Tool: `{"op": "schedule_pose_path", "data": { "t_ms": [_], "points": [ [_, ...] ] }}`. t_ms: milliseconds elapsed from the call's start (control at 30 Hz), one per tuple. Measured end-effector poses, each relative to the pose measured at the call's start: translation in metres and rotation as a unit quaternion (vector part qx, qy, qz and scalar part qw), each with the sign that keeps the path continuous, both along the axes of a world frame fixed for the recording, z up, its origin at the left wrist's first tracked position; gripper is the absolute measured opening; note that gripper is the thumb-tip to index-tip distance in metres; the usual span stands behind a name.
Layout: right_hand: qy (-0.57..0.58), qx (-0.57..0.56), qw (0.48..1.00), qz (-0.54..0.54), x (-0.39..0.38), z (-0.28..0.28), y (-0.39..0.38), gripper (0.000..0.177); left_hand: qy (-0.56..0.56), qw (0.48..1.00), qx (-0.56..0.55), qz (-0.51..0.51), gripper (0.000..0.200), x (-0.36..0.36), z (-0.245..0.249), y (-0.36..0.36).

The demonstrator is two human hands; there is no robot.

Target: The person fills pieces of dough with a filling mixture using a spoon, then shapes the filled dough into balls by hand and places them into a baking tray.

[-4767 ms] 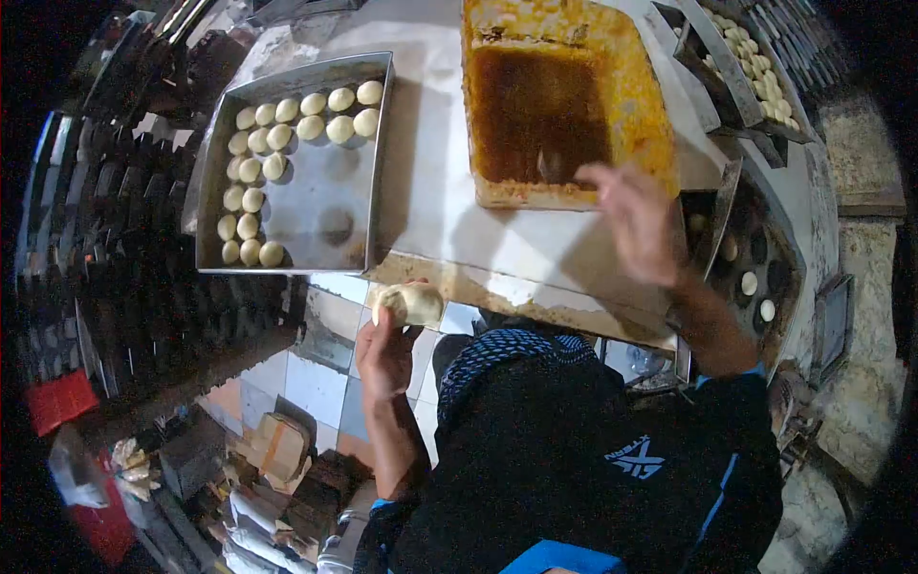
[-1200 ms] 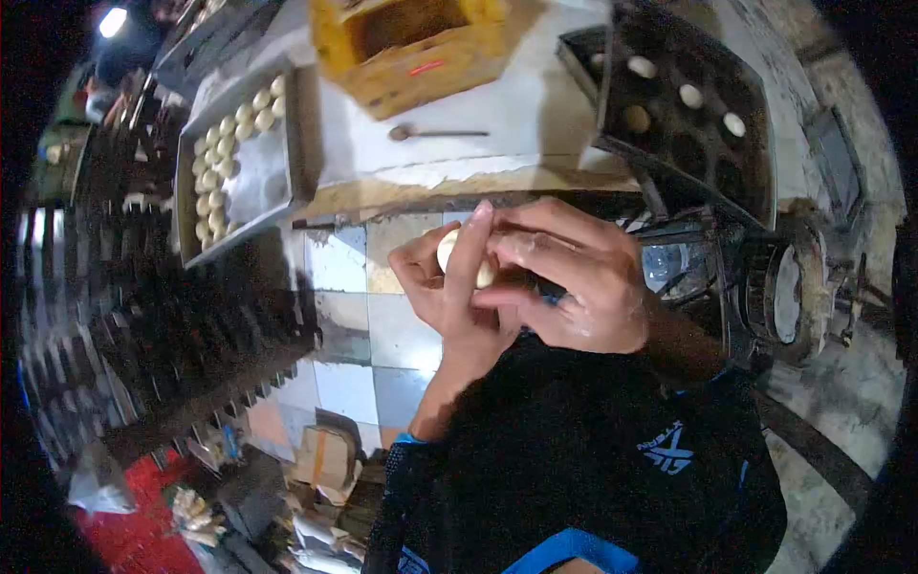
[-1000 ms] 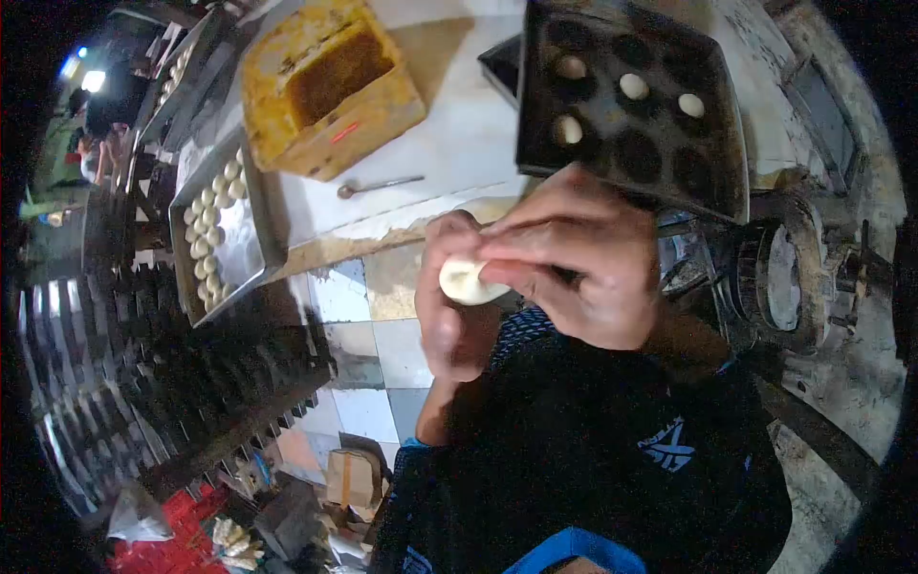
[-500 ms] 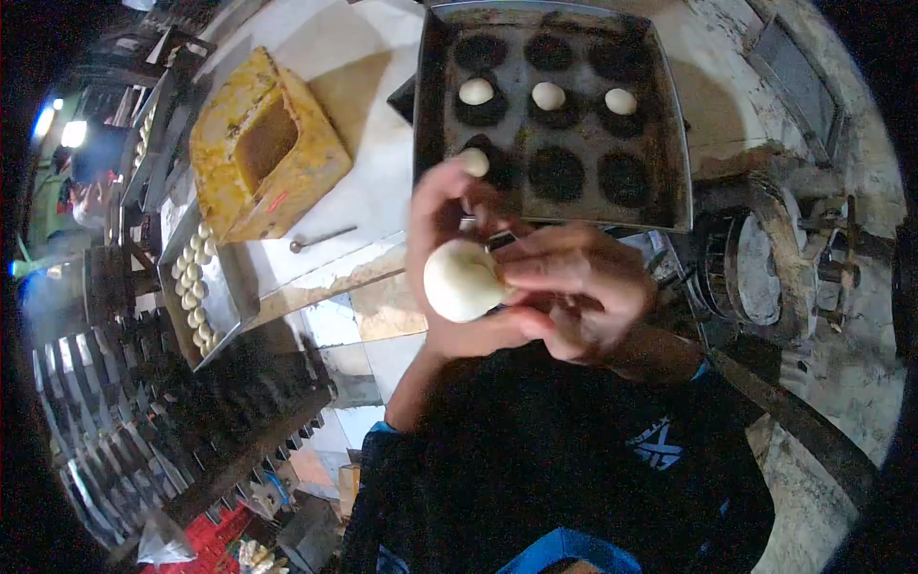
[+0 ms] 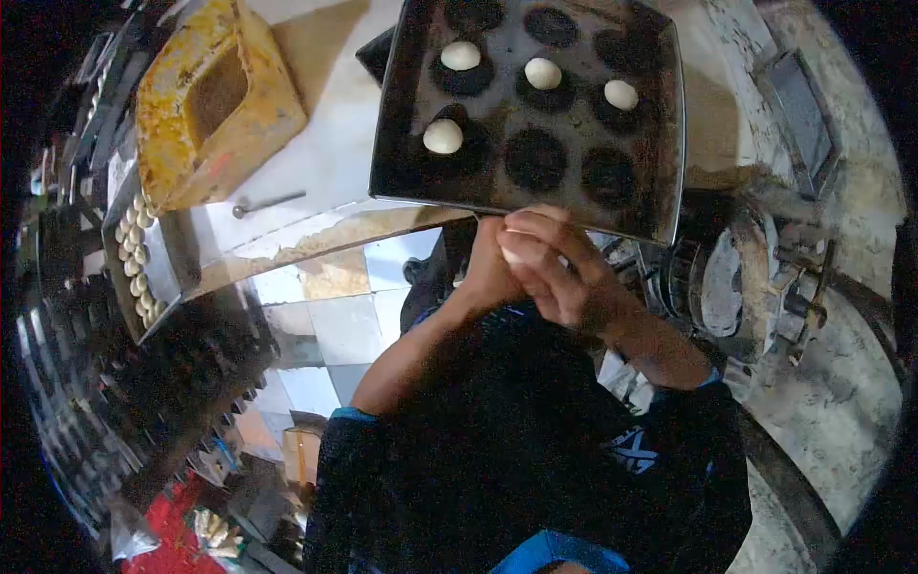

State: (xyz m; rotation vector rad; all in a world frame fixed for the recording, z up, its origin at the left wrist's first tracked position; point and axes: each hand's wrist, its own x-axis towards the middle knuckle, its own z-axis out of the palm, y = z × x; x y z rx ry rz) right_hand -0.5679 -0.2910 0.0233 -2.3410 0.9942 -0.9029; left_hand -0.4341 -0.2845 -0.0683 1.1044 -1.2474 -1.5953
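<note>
Just below the front edge of a dark baking tray (image 5: 497, 182), my two hands are pressed together around a piece of pale dough (image 5: 517, 248), mostly hidden by fingers. My left hand (image 5: 490, 270) is wrapped round its left side. Curled over it from the right is my right hand (image 5: 564, 273). On the tray, a row holds three dough balls, left (image 5: 461, 55), middle (image 5: 543, 74) and right (image 5: 621, 94). Another dough ball (image 5: 443, 136) sits at the front left. Dark round patches mark the tray's bottom.
A yellow stained container (image 5: 263, 134) stands on the worktop left of the tray, with a thin metal tool (image 5: 270, 204) near it. Further left, a metal tray (image 5: 179, 253) holds several dough balls. Metal equipment (image 5: 722, 277) stands at the right.
A dough ball by my left fingers now rests on the tray's front left. My hands have closed over the larger dough, hiding most of it. The view has shifted.
</note>
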Motion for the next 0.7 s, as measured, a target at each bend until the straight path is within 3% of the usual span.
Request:
{"op": "schedule_pose_path", "data": {
  "t_ms": [67, 133, 200, 267, 333, 433, 500, 533, 567, 633, 700],
  "points": [
    [-0.014, 0.052, 0.999, 0.001, -0.007, -0.007, -0.01, 0.02, -0.044, 0.997, -0.014, -0.068, 0.038, 0.009, 0.01, -0.002],
    [-0.062, 0.137, 0.987, -0.047, -0.013, -0.011, -0.028, 0.02, -0.019, 0.993, 0.052, -0.107, 0.047, 0.022, 0.026, -0.012],
    [-0.013, 0.14, 0.985, -0.098, -0.018, -0.033, -0.062, 0.03, -0.023, 0.991, 0.053, -0.119, 0.053, 0.041, 0.036, -0.015],
    [0.101, 0.155, 0.979, -0.086, -0.022, -0.049, -0.072, 0.042, -0.062, 0.993, -0.009, -0.097, 0.057, 0.068, 0.052, -0.018],
    [0.237, 0.145, 0.96, -0.045, -0.021, -0.062, -0.074, 0.054, -0.04, 0.998, 0.009, -0.04, 0.05, 0.1, 0.055, -0.01],
    [0.243, 0.186, 0.952, 0.009, -0.027, -0.068, -0.078, 0.06, -0.022, 0.997, 0.037, 0.065, 0.04, 0.153, 0.031, 0.008],
    [0.237, 0.053, 0.97, 0.023, -0.019, -0.054, -0.082, 0.06, -0.074, 0.983, 0.068, 0.156, 0.035, 0.196, 0.011, 0.027],
    [0.269, -0.066, 0.96, -0.026, -0.003, -0.041, -0.086, 0.061, -0.163, 0.966, 0.048, 0.195, 0.032, 0.223, 0.01, 0.039],
    [0.258, -0.068, 0.962, -0.059, 0.011, -0.013, -0.08, 0.063, -0.251, 0.939, 0.034, 0.233, 0.029, 0.249, 0.006, 0.052],
    [0.142, -0.163, 0.966, -0.14, 0.02, -0.005, -0.073, 0.056, -0.317, 0.87, -0.023, 0.378, 0.025, 0.315, -0.012, 0.074],
    [-0.096, -0.075, 0.96, -0.253, 0.045, -0.014, -0.056, 0.044, -0.489, 0.717, -0.175, 0.464, 0.024, 0.422, -0.01, 0.084]
  ]
}}
